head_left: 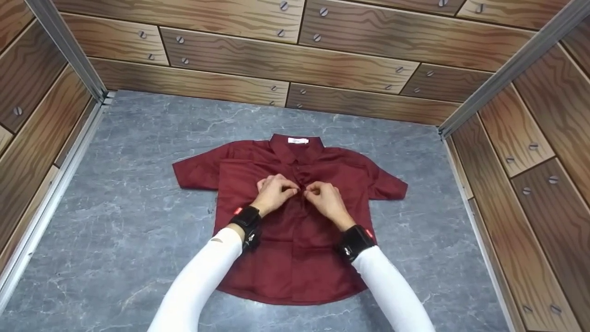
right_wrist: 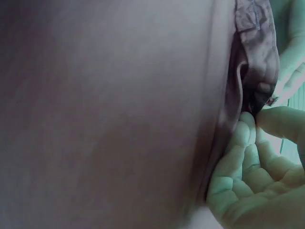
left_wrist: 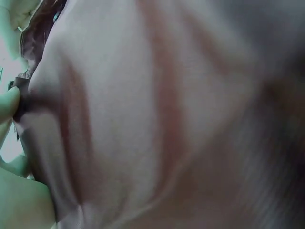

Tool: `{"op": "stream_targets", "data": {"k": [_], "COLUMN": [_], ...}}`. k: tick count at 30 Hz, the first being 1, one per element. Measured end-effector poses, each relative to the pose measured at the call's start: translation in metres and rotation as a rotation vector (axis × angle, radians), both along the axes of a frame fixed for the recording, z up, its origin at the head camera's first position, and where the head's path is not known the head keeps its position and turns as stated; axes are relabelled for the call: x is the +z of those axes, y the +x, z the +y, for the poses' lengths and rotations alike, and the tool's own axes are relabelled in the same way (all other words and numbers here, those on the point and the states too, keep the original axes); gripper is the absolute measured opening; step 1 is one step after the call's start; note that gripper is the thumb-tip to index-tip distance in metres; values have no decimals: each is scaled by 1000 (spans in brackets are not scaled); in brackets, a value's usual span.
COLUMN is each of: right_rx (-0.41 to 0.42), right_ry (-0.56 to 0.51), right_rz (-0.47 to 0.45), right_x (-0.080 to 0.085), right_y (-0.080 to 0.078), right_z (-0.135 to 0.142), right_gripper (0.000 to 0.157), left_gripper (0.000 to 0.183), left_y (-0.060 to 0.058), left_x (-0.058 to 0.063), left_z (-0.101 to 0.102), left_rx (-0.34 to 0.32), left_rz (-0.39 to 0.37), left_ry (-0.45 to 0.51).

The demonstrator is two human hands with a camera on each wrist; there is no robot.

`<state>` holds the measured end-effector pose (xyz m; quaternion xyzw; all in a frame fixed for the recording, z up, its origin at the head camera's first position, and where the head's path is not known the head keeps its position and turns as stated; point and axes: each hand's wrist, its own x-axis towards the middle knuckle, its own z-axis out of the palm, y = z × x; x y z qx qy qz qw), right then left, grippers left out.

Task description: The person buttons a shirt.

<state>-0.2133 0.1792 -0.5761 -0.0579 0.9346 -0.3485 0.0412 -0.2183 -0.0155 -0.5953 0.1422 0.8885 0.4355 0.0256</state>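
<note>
A dark red short-sleeved button-up shirt (head_left: 269,272) lies front up, its collar (head_left: 313,150) pointing away from me. Over the placket at chest height, my left hand (head_left: 275,191) pinches the fabric between thumb and fingertips. Close beside it on the right, my right hand (head_left: 325,198) pinches the placket too, thumb against curled fingers. In the right wrist view, the right hand (right_wrist: 252,176) grips the folded placket edge (right_wrist: 259,57), where stitching shows. Shirt cloth (left_wrist: 119,105) fills most of the left wrist view. The button between the fingertips is hidden.
The shirt lies on a grey marbled surface (head_left: 138,221). Wood-patterned panels (head_left: 230,46) stand at the back and both sides, with metal rails (head_left: 60,180) along the edges. A white label (head_left: 298,140) shows inside the collar. Black wrist straps (head_left: 357,242) sit over white sleeves.
</note>
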Motion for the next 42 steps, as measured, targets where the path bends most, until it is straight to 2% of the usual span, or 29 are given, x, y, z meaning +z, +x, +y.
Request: {"op": "stream_targets", "data": {"k": [8,12,19,27,35,42], "right_rx": [-9,-7,4,33,97,113], "right_ry": [-177,-236,-314,-346,-412,-372], "right_rz": [-89,-98,-98,-94,-155,-95], "right_x": [0,-1,-3,-5,-10,-11], "right_y": [1,2,1,2,3,5], "right_z": [3,5,4,2,3,0], "right_gripper": [13,13,14,15,21,17], "left_gripper": [13,13,12,12,12,13], "left_y": [-3,-3,-3,-4,-4,-3], "left_x": [9,11,12,11,9,9], "left_z": [7,9,10,10,11,11], "left_rx": [1,-14,-14,8,25,42], "left_rz": [-60,-79,-68,-68,-87,-107], "left_ry": [-81,-120,-161,-176,-211,-205]}}
